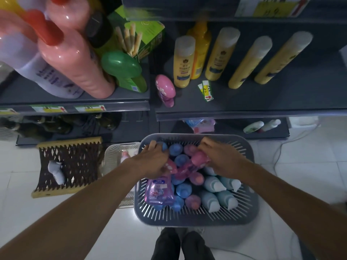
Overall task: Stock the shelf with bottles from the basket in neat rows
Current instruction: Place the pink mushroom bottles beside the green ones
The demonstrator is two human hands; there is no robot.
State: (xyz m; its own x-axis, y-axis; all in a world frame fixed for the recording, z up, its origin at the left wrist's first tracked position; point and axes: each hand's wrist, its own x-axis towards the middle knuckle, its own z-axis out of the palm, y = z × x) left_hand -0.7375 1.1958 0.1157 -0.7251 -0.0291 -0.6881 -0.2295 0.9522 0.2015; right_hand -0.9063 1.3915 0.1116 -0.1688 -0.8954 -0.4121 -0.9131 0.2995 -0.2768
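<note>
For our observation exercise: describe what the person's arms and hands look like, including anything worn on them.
Both forearms are bare, with no sleeves in view. The left hand and right hand wear no gloves, and no watch, ring or bracelet is visible. No markings show.

Pale, glossy floor tiles spread underfoot in dim light. At ten o'clock a wooden lattice rack rests on them. At three o'clock trails what may be a white cable.

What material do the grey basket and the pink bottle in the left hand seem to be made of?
The grey basket looks like matte moulded plastic: its walls have even slots. The pink bottle in the left hand looks like glossy, see-through tinted plastic, since light passes through its body; glass cannot be ruled out.
</note>
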